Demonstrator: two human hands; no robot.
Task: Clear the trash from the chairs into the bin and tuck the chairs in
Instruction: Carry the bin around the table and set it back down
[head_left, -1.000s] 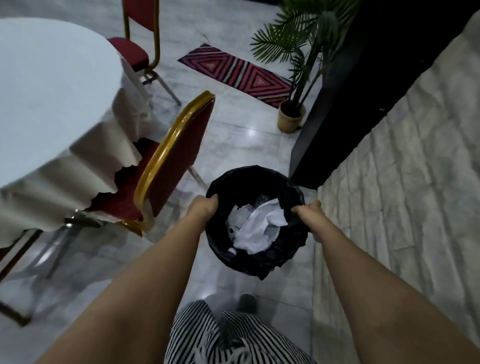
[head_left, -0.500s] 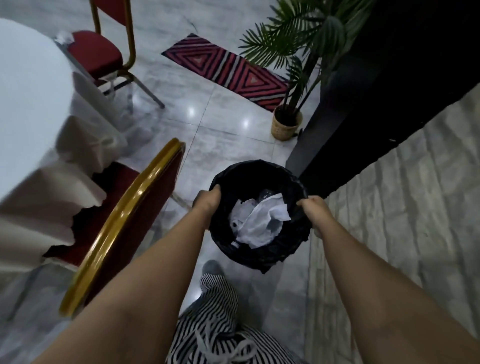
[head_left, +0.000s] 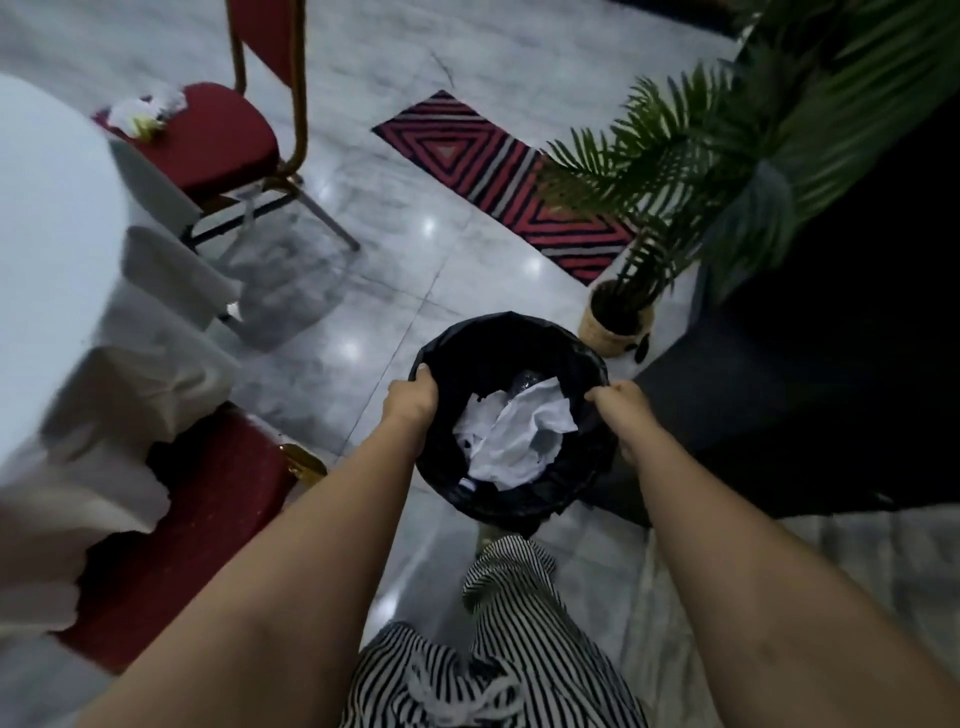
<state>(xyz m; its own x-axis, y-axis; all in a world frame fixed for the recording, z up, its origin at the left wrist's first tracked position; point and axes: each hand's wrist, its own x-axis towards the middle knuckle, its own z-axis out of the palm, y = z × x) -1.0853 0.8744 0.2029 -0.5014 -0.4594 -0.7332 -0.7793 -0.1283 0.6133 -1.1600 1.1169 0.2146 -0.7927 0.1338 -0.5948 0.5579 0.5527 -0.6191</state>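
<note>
Far chair (head_left: 228, 140) cut off above by top edge; trash (head_left: 148, 110) on its seat blurred, kind untellable. Near chair (head_left: 208, 509) half hidden under tablecloth (head_left: 119, 395). Bin (head_left: 511, 343) base hidden behind own rim; small items beneath crumpled paper (head_left: 519, 441) unreadable. Palm (head_left: 717, 145) fronds clipped at right.

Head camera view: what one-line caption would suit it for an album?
Both hands carry a black-lined bin of crumpled paper toward a red chair holding trash.
</note>
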